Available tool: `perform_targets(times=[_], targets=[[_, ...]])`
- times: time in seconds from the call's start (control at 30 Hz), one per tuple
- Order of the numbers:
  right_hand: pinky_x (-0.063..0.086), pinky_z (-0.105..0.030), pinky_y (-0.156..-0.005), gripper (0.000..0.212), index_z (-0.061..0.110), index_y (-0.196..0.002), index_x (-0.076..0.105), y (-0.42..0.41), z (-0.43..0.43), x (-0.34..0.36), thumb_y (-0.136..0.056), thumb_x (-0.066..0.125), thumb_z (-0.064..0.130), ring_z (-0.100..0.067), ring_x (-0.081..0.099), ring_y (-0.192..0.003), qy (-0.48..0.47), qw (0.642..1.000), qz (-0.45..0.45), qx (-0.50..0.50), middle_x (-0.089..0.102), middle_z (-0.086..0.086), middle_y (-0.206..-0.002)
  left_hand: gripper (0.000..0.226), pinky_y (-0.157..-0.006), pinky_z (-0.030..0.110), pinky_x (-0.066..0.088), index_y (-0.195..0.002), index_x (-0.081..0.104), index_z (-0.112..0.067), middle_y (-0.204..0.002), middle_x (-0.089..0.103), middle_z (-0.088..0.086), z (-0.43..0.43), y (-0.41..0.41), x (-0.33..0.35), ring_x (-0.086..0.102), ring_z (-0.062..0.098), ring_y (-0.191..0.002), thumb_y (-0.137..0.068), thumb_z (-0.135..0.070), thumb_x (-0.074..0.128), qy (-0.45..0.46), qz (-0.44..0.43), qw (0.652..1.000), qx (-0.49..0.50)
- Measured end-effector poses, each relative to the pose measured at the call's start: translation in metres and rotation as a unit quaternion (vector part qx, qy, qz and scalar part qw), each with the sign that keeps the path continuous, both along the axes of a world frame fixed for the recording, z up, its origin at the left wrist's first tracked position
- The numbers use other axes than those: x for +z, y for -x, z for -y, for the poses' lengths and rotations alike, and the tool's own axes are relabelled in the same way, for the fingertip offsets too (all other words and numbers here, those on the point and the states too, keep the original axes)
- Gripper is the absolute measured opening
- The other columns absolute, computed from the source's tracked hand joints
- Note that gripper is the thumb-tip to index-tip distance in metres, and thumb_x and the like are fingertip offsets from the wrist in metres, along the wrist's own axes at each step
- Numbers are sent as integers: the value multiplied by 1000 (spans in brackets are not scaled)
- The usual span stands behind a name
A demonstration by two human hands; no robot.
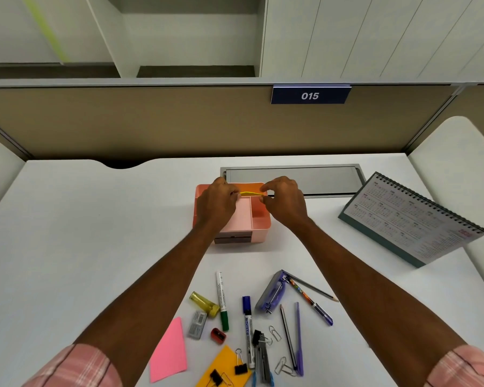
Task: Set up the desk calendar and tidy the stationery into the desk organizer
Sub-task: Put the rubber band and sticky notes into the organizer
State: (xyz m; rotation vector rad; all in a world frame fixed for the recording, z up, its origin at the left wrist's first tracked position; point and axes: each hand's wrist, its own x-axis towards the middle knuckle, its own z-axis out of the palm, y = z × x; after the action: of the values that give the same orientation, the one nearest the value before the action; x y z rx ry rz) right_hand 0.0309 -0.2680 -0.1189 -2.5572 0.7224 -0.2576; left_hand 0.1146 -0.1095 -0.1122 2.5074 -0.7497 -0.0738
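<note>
A pink desk organizer (260,222) with several compartments stands mid-desk. Above its back compartment my left hand (217,203) and my right hand (284,201) each pinch one end of a thin yellow strip (250,193), stretched between them. The desk calendar (414,219) stands propped up at the right. Loose stationery lies near the front edge: a green marker (222,300), a blue marker (247,328), a purple hole punch (271,293), pencils, pens, a red sharpener (218,335), binder clips and paper clips.
A grey cable hatch (333,178) is set into the desk behind the organizer. Pink (169,356) and orange (225,361) sticky notes lie at the front. A beige partition with a "015" sign (310,95) closes the back. The left side of the white desk (81,219) is bare.
</note>
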Motion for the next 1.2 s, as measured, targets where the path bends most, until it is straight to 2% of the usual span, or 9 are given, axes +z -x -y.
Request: perform_targets(times=[0.17, 0.33, 0.43, 0.53, 0.77, 0.87, 0.97, 1.1, 1.2], targets=[[52, -42, -97, 41, 20, -130, 70, 7, -2, 4, -91, 77, 27, -27, 56, -125, 3, 1000, 0, 5, 65, -6, -136, 36, -84, 33, 54, -131, 71, -15, -126, 67, 9, -2, 7, 5, 66, 27, -108, -103, -36, 61, 7, 4, 1000, 6], [51, -42, -100, 41, 18, -132, 68, 19, -9, 12, -92, 75, 26, -27, 55, -126, -7, 999, 42, 6, 65, -6, -136, 31, -73, 28, 46, -123, 75, -20, -118, 69, 5, -10, 22, 12, 66, 23, -105, -99, -38, 67, 54, 12, 998, 19], [52, -43, -99, 36, 15, -129, 70, 35, -24, 15, -94, 72, 27, -29, 57, -123, -17, 996, 83, 12, 66, -9, -132, 26, -82, 29, 53, -118, 77, -19, -120, 71, 3, -14, 44, 19, 66, 21, -109, -97, -34, 70, 108, 0, 994, 17], [50, -44, -101, 34, 15, -126, 70, 56, -51, 14, -95, 72, 27, -29, 58, -123, -58, 990, 124, 23, 67, -9, -132, 25, -90, 32, 56, -121, 75, -21, -122, 72, 1, -20, 72, 23, 67, 20, -109, -98, -29, 69, 147, -28, 988, 23], [48, -31, -103, 36, 22, -129, 65, 119, -110, 5, -94, 72, 21, -21, 61, -119, -158, 978, 125, 57, 68, 0, -131, 24, -90, 30, 58, -121, 71, -21, -117, 73, -3, -72, 143, 14, 68, 15, -103, -100, -15, 62, 180, -89, 979, 37], [52, -38, -99, 44, 20, -130, 64, 150, -135, -7, -88, 76, 16, -18, 61, -115, -184, 977, 79, 69, 67, 1, -127, 35, -92, 32, 58, -124, 69, -21, -112, 71, -6, -102, 176, 0, 66, 8, -102, -95, -5, 61, 174, -130, 975, 44], [49, -36, -100, 52, 22, -136, 60, 182, -159, -24, -86, 78, 17, -17, 58, -120, -210, 973, 4, 93, 64, 1, -130, 41, -98, 37, 54, -129, 67, -19, -117, 70, -5, -132, 206, -18, 63, 11, -111, -93, -1, 61, 140, -177, 973, 42], [46, -35, -102, 65, 27, -143, 54, 224, -185, -49, -84, 79, 23, -21, 52, -127, -189, 960, -98, 180, 58, 1, -138, 38, -100, 37, 49, -131, 66, -26, -125, 67, -4, -177, 241, -43, 57, 19, -121, -94, -15, 66, 38, -182, 981, 56], [46, -40, -102, 66, 23, -140, 58, 244, -194, -63, -79, 83, 27, -26, 54, -125, -94, 950, -135, 265, 60, -1, -137, 45, -100, 38, 48, -137, 62, -25, -129, 63, -1, -207, 262, -60, 53, 22, -125, -94, -29, 70, -31, -187, 980, 66]])
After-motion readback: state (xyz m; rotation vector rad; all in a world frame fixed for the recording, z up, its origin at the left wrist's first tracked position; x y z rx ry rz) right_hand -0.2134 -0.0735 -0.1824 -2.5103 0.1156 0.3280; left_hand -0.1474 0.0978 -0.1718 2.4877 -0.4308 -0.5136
